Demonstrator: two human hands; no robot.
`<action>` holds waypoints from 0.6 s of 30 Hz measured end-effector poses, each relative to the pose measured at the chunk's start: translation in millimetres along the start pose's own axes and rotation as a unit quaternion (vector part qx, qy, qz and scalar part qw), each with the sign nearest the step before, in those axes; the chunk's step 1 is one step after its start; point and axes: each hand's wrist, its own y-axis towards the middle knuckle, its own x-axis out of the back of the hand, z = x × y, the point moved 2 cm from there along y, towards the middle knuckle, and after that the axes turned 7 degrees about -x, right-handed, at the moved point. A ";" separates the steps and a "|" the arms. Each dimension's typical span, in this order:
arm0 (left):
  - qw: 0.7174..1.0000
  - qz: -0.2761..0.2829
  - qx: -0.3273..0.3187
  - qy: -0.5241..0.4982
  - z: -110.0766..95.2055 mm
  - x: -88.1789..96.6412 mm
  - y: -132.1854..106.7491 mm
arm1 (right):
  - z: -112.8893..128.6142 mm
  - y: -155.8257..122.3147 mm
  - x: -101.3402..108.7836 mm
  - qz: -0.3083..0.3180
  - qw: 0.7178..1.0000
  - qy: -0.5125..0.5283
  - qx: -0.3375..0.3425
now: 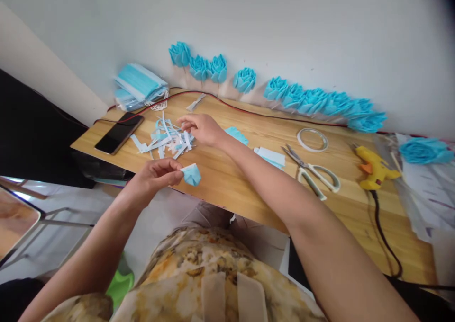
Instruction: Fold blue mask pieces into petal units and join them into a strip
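Blue piece [192,175], one: pinched by its edge in left hand [164,173], near the front of the table [227,182]; a slackened pinch could drop it. Right hand [202,128], apart: at scraps [163,141], grip unclear; a careless sweep might scatter them.

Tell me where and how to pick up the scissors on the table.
Grip the scissors by the white handle loops, probably best coming from the person's near right side: the loops point that way, while the slightly parted blades point away, toward the back left.
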 end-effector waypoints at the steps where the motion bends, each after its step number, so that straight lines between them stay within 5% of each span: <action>1: 1.000 -0.011 -0.004 -0.005 0.3 -1.1 2.9 | 1.0 4.0 -2.1 0.005 1.000 0.007 0.001; 6: 0.992 -0.090 -0.058 -0.067 -2.2 -11.6 28.2 | 2.8 -32.3 32.5 0.011 0.984 0.174 -0.016; 12: 0.989 -0.075 -0.061 -0.111 -1.4 -43.0 57.8 | -0.7 -110.7 55.7 0.037 0.928 0.355 -0.102; 18: 0.992 -0.047 -0.091 -0.075 -2.4 -70.5 68.3 | -14.6 -124.4 59.5 -0.082 0.917 0.362 -0.148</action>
